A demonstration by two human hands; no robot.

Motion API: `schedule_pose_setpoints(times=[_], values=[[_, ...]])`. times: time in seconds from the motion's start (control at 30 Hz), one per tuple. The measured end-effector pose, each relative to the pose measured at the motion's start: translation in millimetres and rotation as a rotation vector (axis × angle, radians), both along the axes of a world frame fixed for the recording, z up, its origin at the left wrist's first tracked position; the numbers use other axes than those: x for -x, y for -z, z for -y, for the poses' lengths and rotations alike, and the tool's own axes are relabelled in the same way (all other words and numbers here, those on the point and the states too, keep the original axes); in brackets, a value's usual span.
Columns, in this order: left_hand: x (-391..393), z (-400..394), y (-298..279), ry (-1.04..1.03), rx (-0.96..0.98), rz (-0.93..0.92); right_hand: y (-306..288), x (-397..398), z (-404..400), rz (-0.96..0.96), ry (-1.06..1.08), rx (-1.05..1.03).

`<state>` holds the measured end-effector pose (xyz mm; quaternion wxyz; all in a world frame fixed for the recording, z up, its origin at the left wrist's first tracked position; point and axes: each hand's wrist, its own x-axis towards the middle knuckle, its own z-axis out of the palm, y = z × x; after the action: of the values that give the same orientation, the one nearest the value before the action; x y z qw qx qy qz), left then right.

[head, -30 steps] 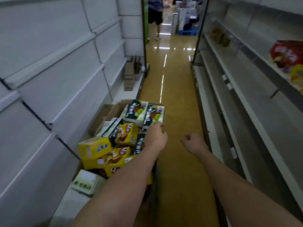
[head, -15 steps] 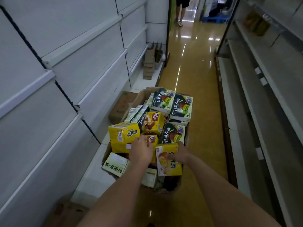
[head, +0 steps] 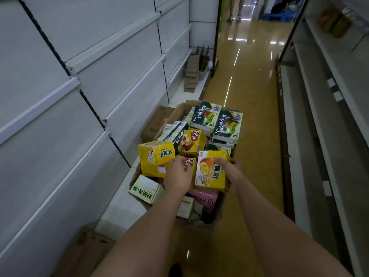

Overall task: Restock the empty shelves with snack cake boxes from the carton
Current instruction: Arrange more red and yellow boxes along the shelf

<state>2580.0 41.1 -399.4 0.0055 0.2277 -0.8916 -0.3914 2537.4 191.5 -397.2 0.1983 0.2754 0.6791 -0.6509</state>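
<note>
An open brown carton on the aisle floor is heaped with snack cake boxes: yellow ones, dark green ones and a pink one. My right hand grips a yellow box with a cake picture, held upright above the heap. My left hand rests on a small yellow Q-branded box just left of it, fingers curled over it. Another yellow box sits at the carton's left edge. Bare white shelves line the left side.
Grey shelves run along the right, with a few packs far up. Folded cardboard pieces stand on the left base shelf, and a flat brown carton lies beside the full one. A person's legs show at the aisle's far end.
Both hands came down onto the heap. My right hand took hold of the yellow cake box and raised it upright; my left hand moved from the green boxes to the small yellow box.
</note>
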Motion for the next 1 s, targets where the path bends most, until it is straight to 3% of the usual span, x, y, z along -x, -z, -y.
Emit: schedule_pose_setpoints(times=[0.23,0.53,0.77,1.0], values=[[24,43,-22,-0.327,0.116,-0.122,-10,15,33,-0.071,0.037,-0.014],[61,94,-2,-0.535,-0.356,0.103,-10,45,70,-0.008,0.053,-0.083],[78,107,10,-0.477,-0.463,0.255,-13,60,75,0.025,0.086,-0.166],[75,104,-5,-0.444,-0.497,0.191,-11,53,88,-0.006,0.179,-0.032]])
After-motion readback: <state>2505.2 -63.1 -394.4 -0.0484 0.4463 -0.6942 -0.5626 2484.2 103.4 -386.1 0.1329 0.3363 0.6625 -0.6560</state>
